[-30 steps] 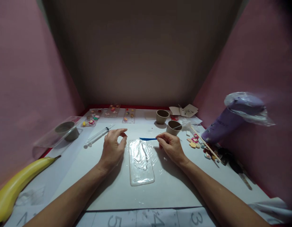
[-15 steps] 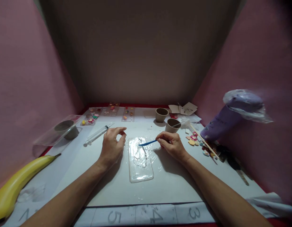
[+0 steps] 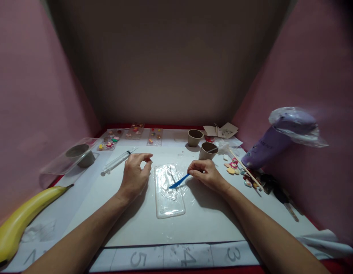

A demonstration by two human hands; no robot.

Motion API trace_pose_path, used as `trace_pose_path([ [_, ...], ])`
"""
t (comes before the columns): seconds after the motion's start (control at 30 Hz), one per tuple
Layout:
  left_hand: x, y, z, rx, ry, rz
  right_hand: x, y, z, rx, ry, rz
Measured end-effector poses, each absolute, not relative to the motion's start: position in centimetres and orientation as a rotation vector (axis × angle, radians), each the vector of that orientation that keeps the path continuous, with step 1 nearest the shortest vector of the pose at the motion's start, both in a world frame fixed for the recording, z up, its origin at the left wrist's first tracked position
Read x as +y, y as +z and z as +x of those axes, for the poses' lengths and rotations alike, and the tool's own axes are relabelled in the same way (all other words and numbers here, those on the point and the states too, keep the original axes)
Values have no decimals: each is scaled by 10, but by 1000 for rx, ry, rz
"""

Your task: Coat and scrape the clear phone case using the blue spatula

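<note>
Work at a tabletop (image 3: 130, 230) covered in white, seen from above the person's two bare hands. The clear phone case (image 3: 170, 207) lies flat at the centre, between the hands, its long side running from near to far. The right hand (image 3: 207, 174) grips a blue plastic knife (image 3: 179, 181) between thumb and fingers; the blade slants left and nearward over the case, and its tip appears to meet the glossy clear layer there. The left hand (image 3: 135, 173) is beside the case's far left part, fingers curled with a gap between thumb and forefinger, holding nothing that can be seen.

State of the work, as judged from the surface: a clear, wet-looking material is on the far and middle parts of the case, with uneven ridges in it, so application seems begun while an even coat is not yet reached. The near end looks smoother; whether any layer covers it cannot be told. No ornaments sit on this case, whereas the three decorated panels (image 3: 155, 137) at the far left carry colourful pieces.

Surroundings: a syringe (image 3: 116, 164) lies left of the left hand. Beyond the right hand stand a near brown cup (image 3: 207, 154), with a stirrer in it, and a far brown cup (image 3: 194, 140). To the right are loose ornaments (image 3: 231, 171), a wooden stick (image 3: 249, 173) and a tilted purple bottle (image 3: 267, 150) topped with plastic wrap. A yellow banana (image 3: 27, 215) occupies the near left.
</note>
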State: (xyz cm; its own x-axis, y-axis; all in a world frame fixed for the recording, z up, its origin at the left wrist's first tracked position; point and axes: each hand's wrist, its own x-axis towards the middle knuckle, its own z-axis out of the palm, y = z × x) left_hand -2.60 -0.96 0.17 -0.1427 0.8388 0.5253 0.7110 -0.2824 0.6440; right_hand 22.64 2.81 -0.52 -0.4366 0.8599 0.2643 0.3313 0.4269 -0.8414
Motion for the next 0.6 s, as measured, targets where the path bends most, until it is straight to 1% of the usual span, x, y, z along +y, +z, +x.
trace_pose_path([
  [0.27,-9,0,-26,1790,1408,1977,37,-18,229,-1823,793,-1104],
  [0.6,-8,1,-26,1789,1403,1955,40,-22,225,-1718,749,-1145],
])
